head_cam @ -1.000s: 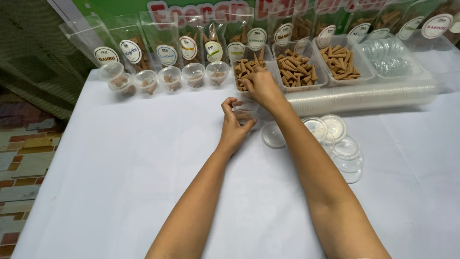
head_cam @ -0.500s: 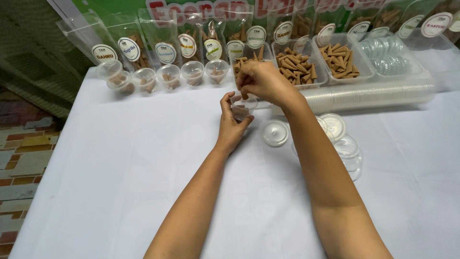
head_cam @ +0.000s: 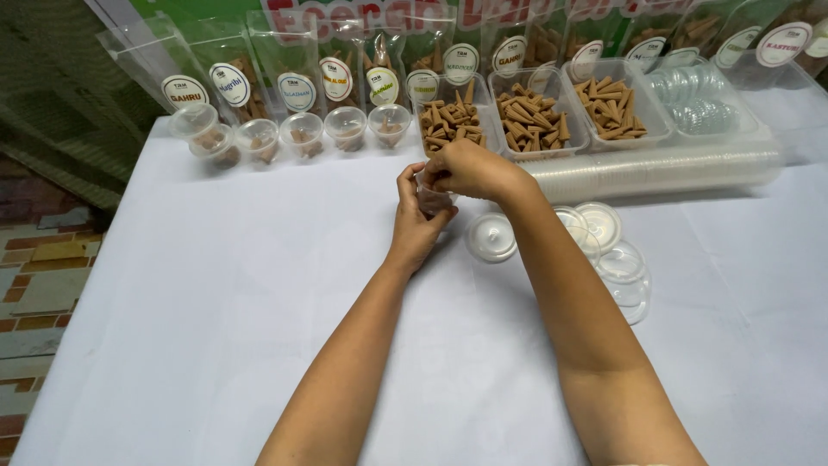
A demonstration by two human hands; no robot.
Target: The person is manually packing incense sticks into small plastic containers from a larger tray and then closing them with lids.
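- Left hand (head_cam: 417,217) grips a small clear cup (head_cam: 429,198), fingers wrapped round its side, holding it just above or on the white tabletop (head_cam: 216,302); can't tell which.
- Right hand (head_cam: 470,168) sits right over the cup mouth, fingertips pinched together and pointing down into it. Whatever it pinches is hidden; likely a brown cone, can't confirm.
- Step in hand, as I read it: you're loading cones into the cup, mid-drop.
- Next move calls for: loosen the pinch only once the fingertips are inside the rim, keep the cup upright with your left hand, don't squeeze the thin wall.
- Just right of the cup: a loose round clear lid (head_cam: 492,236) flat on the tabletop, with more loose lids (head_cam: 617,263) clustered further right. Nearest one is the easy pick for capping.
- Beyond your hands: first tray of brown cones (head_cam: 453,123), close to the right hand, two more trays (head_cam: 569,112) to its right, a long sleeve of stacked lids (head_cam: 655,168) lying in front of them.
- Far left: row of filled, lidded cups (head_cam: 297,138) in front of labelled pouches (head_cam: 285,78).
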